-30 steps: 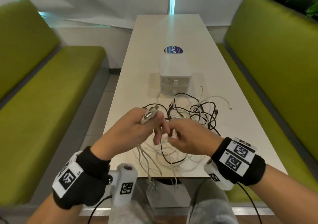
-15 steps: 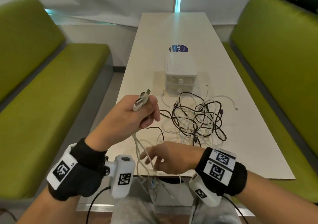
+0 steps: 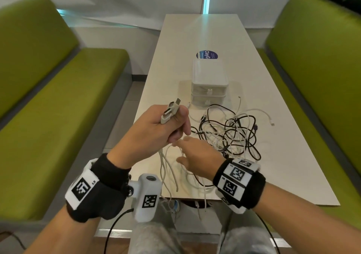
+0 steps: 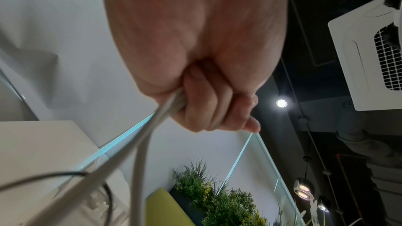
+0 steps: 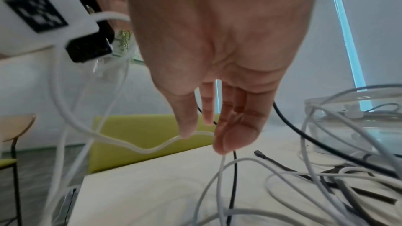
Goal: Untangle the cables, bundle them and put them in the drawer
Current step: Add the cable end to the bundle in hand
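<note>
Left hand [image 3: 156, 126] fisted round white cables [image 3: 166, 167], plugs [image 3: 171, 110] protruding above | right hand [image 3: 197, 156] fingers extended, seemingly hooking one white strand | tangled cables [image 3: 230, 134] on table [image 3: 293, 166] | drawer box [image 3: 209, 82] beyond, closed.

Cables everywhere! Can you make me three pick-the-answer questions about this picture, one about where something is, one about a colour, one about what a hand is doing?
1. Where is the tangled cable pile?
A. on the table, in front of the drawer box
B. on a bench
C. inside the box

2. What colour are the benches?
A. red
B. green
C. blue

3. What is the left hand doing?
A. lying flat
B. pointing
C. gripping white cables

Answers:
1 A, the pile lies on the tabletop before the box.
2 B, both seats are green.
3 C, fingers curl round the cables, plugs poking out above.
</note>
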Demonstrator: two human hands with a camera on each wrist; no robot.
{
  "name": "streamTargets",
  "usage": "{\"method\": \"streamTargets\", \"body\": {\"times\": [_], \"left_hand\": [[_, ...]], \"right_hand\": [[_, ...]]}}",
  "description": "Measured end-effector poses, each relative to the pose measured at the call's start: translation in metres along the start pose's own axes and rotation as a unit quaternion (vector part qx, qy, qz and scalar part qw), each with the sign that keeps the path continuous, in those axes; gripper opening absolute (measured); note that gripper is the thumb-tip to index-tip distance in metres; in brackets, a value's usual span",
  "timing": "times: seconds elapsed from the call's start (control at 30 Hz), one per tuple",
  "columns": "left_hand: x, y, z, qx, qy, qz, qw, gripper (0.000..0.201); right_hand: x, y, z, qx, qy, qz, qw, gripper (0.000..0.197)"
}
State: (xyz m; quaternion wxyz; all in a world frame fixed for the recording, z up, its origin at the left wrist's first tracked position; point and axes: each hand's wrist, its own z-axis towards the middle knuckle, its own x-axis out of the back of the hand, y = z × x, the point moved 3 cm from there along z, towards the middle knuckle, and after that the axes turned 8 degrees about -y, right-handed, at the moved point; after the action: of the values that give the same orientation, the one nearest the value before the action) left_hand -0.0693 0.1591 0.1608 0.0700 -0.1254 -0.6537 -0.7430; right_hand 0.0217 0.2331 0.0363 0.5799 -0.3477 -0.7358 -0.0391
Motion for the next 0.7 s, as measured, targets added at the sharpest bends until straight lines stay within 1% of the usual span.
{"method": "streamTargets", "body": {"times": [0.03, 0.1, 0.17, 0.2, 0.27, 0.3, 0.37, 0.4, 0.47, 0.53, 0.63, 0.7], "left_hand": [[-0.001, 0.002, 0.001, -0.001, 0.001, 0.006, 1.000, 0.044], [-0.004, 0.004, 0.003, -0.002, -0.001, 0.018, 1.000, 0.044], [-0.005, 0.004, 0.004, -0.005, -0.004, 0.014, 1.000, 0.045], [-0.005, 0.003, 0.004, -0.006, -0.006, 0.011, 1.000, 0.045], [-0.003, 0.004, 0.005, -0.010, -0.005, 0.014, 1.000, 0.045], [-0.002, 0.005, 0.005, -0.012, -0.004, 0.018, 1.000, 0.044], [0.000, 0.008, 0.004, -0.013, -0.001, 0.015, 1.000, 0.042], [0.002, 0.009, 0.004, -0.014, 0.001, 0.012, 1.000, 0.042], [0.004, 0.011, 0.002, -0.019, 0.010, 0.008, 1.000, 0.044], [0.004, 0.010, 0.001, -0.024, 0.016, 0.003, 1.000, 0.045], [-0.003, 0.012, -0.001, -0.027, 0.008, 0.013, 1.000, 0.045], [-0.010, 0.015, -0.002, -0.027, 0.000, 0.017, 0.999, 0.044]], "right_hand": [[-0.001, -0.003, 0.006, -0.003, -0.015, -0.004, 1.000, 0.051], [-0.008, -0.007, 0.016, -0.012, -0.031, -0.029, 0.999, 0.056], [-0.012, -0.010, 0.021, -0.008, -0.036, -0.058, 0.998, 0.049], [-0.012, -0.011, 0.022, -0.006, -0.037, -0.070, 0.997, 0.040], [-0.009, -0.012, 0.021, -0.012, -0.022, -0.071, 0.997, 0.024], [-0.007, -0.012, 0.020, -0.010, -0.003, -0.065, 0.998, 0.021], [-0.003, -0.014, 0.010, 0.020, 0.035, -0.064, 0.997, 0.024], [-0.001, -0.015, 0.003, 0.041, 0.044, -0.053, 0.997, 0.026], [0.003, -0.016, -0.014, 0.061, 0.032, -0.011, 0.998, 0.025], [0.008, -0.014, -0.029, 0.062, 0.013, 0.015, 0.998, 0.020], [0.013, -0.011, -0.041, 0.071, -0.022, 0.031, 0.997, 0.016], [0.013, -0.007, -0.047, 0.075, -0.022, 0.045, 0.996, 0.017]]}}
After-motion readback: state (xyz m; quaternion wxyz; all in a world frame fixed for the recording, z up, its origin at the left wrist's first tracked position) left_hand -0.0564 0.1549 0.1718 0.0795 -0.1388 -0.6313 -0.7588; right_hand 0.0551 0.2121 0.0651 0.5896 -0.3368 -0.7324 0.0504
